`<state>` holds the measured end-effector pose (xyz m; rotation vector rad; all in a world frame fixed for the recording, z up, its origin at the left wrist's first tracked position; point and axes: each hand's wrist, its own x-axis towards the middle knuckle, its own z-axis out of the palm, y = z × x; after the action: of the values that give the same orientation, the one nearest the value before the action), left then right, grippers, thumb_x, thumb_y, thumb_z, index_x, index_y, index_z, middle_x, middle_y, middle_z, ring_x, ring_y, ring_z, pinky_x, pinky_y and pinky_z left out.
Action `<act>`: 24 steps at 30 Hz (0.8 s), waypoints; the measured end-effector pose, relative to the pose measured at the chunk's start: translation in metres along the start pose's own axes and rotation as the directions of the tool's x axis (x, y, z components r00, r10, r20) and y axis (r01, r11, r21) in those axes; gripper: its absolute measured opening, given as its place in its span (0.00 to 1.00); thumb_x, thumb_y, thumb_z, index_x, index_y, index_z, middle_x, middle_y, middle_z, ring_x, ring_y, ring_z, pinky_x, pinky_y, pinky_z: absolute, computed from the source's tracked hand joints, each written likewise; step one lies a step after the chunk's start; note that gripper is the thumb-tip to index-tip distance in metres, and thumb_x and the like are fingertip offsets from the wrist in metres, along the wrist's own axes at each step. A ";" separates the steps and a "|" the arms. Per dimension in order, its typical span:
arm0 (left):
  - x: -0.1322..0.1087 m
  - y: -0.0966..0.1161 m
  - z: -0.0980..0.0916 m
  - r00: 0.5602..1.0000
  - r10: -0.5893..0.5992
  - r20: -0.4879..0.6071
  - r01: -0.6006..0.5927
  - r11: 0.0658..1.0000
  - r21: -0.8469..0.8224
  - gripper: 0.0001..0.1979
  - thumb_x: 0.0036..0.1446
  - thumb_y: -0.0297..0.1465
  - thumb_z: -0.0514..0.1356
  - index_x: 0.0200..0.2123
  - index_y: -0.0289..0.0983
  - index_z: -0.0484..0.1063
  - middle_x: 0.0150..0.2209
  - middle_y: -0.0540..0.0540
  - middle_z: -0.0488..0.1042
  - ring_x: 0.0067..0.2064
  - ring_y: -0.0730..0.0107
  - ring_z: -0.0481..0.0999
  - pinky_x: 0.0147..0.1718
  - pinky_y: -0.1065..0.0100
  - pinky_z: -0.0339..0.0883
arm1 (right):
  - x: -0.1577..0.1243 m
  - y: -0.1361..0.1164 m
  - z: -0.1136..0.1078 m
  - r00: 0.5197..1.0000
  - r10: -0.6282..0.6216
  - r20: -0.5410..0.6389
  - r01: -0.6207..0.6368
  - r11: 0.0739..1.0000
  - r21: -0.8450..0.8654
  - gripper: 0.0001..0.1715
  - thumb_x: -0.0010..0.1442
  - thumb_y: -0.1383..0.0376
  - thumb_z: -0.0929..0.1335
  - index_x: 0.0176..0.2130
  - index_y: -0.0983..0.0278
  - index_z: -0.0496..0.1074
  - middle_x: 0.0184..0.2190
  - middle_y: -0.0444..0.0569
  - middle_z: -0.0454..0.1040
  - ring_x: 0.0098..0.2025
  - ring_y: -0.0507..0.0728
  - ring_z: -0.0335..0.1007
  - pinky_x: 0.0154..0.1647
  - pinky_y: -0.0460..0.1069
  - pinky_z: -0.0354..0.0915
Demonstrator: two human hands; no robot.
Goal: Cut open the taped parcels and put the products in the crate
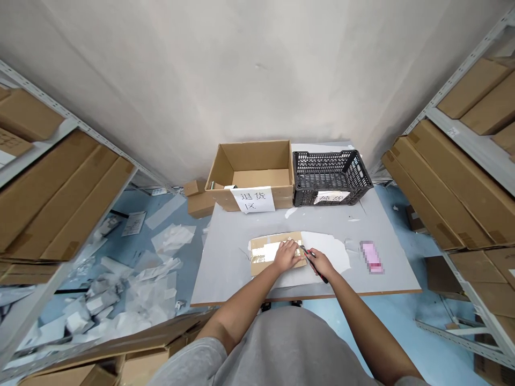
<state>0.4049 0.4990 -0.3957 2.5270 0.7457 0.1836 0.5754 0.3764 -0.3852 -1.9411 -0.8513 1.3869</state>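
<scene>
A flat brown cardboard box with shiny clear tape and a white label lies on the table. My left hand presses on its right part, fingers bent over the top and holding it. In my right hand is a red and black box cutter, gripped along its handle. The cutter's tip points up and left, close to the box's right end and to my left fingers. Whether the blade touches the tape is too small to tell. Under the box spreads a white sheet.
At the table's back stand an open cardboard carton with a paper sign and a black plastic crate. A pixelated pink item lies on the grey table at right. Shelves with cartons flank both sides; paper scraps litter the left floor.
</scene>
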 end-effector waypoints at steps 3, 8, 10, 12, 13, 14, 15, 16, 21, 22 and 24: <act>0.002 -0.006 -0.001 0.999 0.040 0.012 -0.040 0.999 -0.007 0.16 0.70 0.46 0.61 0.48 0.40 0.71 0.48 0.42 0.75 0.53 0.53 0.73 0.50 0.57 0.60 | 0.000 -0.001 0.000 0.999 0.035 -0.005 -0.035 0.999 0.011 0.11 0.69 0.54 0.65 0.40 0.58 0.67 0.16 0.35 0.63 0.14 0.51 0.58 0.17 0.43 0.55; 0.006 -0.014 -0.003 0.998 0.055 0.022 -0.054 0.998 -0.022 0.16 0.71 0.47 0.60 0.48 0.41 0.71 0.48 0.43 0.75 0.52 0.54 0.73 0.49 0.58 0.59 | -0.003 -0.009 0.005 0.996 0.063 -0.067 -0.062 0.998 0.008 0.07 0.70 0.58 0.65 0.41 0.58 0.69 0.17 0.35 0.64 0.15 0.50 0.58 0.18 0.42 0.55; 0.008 -0.015 -0.005 0.997 0.064 0.032 -0.064 0.998 -0.018 0.15 0.71 0.47 0.59 0.48 0.41 0.71 0.48 0.43 0.75 0.52 0.53 0.72 0.49 0.58 0.60 | -0.001 -0.014 0.005 0.995 0.064 -0.077 -0.065 0.998 -0.001 0.06 0.70 0.59 0.65 0.41 0.58 0.69 0.17 0.35 0.64 0.15 0.50 0.58 0.19 0.42 0.55; 0.008 -0.016 -0.006 0.997 0.069 0.039 -0.069 0.997 -0.020 0.14 0.70 0.46 0.60 0.48 0.41 0.71 0.47 0.44 0.74 0.51 0.53 0.72 0.49 0.58 0.60 | 0.001 -0.015 0.005 0.995 0.070 -0.075 -0.070 0.998 0.007 0.07 0.70 0.58 0.65 0.40 0.58 0.69 0.17 0.35 0.64 0.15 0.50 0.58 0.19 0.43 0.56; 0.008 -0.016 -0.006 0.997 0.067 0.041 -0.066 0.998 -0.024 0.14 0.70 0.45 0.60 0.47 0.41 0.71 0.47 0.44 0.74 0.51 0.53 0.73 0.49 0.59 0.60 | 0.001 -0.014 0.004 0.995 0.071 -0.069 -0.070 0.997 0.018 0.07 0.70 0.58 0.65 0.41 0.58 0.69 0.17 0.35 0.64 0.15 0.50 0.58 0.19 0.43 0.56; 0.008 -0.016 -0.006 0.997 0.060 0.040 -0.059 0.998 -0.029 0.14 0.70 0.45 0.61 0.47 0.41 0.71 0.47 0.44 0.74 0.51 0.53 0.73 0.48 0.59 0.60 | 0.000 -0.011 0.004 0.996 0.072 -0.051 -0.070 0.997 0.029 0.07 0.70 0.57 0.66 0.40 0.58 0.68 0.16 0.35 0.64 0.15 0.50 0.58 0.18 0.43 0.56; 0.008 -0.016 -0.006 0.998 0.049 0.037 -0.047 0.998 -0.033 0.14 0.70 0.45 0.61 0.47 0.41 0.71 0.47 0.44 0.74 0.51 0.53 0.73 0.48 0.59 0.60 | -0.001 -0.007 0.003 0.997 0.069 -0.024 -0.069 0.997 0.039 0.08 0.69 0.57 0.66 0.40 0.58 0.68 0.16 0.35 0.64 0.14 0.50 0.58 0.18 0.43 0.55; 0.009 -0.016 -0.006 0.999 0.035 0.032 -0.033 0.999 -0.036 0.14 0.70 0.45 0.61 0.46 0.41 0.71 0.46 0.44 0.75 0.51 0.53 0.73 0.48 0.59 0.60 | -0.002 -0.002 0.002 0.998 0.065 0.010 -0.065 0.997 0.049 0.09 0.69 0.56 0.66 0.40 0.58 0.68 0.16 0.35 0.64 0.14 0.50 0.58 0.18 0.43 0.55; 0.010 -0.014 -0.004 0.999 0.039 0.030 -0.038 0.999 -0.027 0.14 0.69 0.46 0.61 0.46 0.41 0.71 0.47 0.44 0.75 0.51 0.53 0.73 0.49 0.59 0.60 | -0.003 0.014 0.003 0.996 0.040 0.080 -0.049 0.992 0.114 0.13 0.67 0.52 0.66 0.39 0.58 0.66 0.15 0.34 0.64 0.14 0.51 0.57 0.17 0.43 0.55; 0.011 -0.014 -0.004 0.998 0.050 0.035 -0.049 0.999 -0.020 0.15 0.69 0.46 0.62 0.47 0.41 0.71 0.47 0.44 0.75 0.52 0.53 0.73 0.49 0.58 0.60 | -0.002 0.013 0.003 0.997 0.043 0.057 -0.050 0.989 0.136 0.14 0.67 0.51 0.66 0.39 0.58 0.65 0.15 0.34 0.64 0.14 0.51 0.58 0.17 0.43 0.55; 0.011 -0.013 -0.006 0.997 0.057 0.046 -0.056 0.998 -0.007 0.15 0.70 0.46 0.61 0.47 0.41 0.71 0.48 0.43 0.75 0.53 0.53 0.72 0.50 0.58 0.61 | -0.003 0.008 0.000 0.998 0.056 0.008 -0.057 0.984 0.168 0.15 0.68 0.50 0.65 0.40 0.58 0.65 0.15 0.34 0.64 0.14 0.51 0.58 0.17 0.44 0.56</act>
<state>0.4066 0.5171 -0.3971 2.5400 0.6555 0.1462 0.5756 0.3696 -0.3897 -1.8468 -0.6630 1.4469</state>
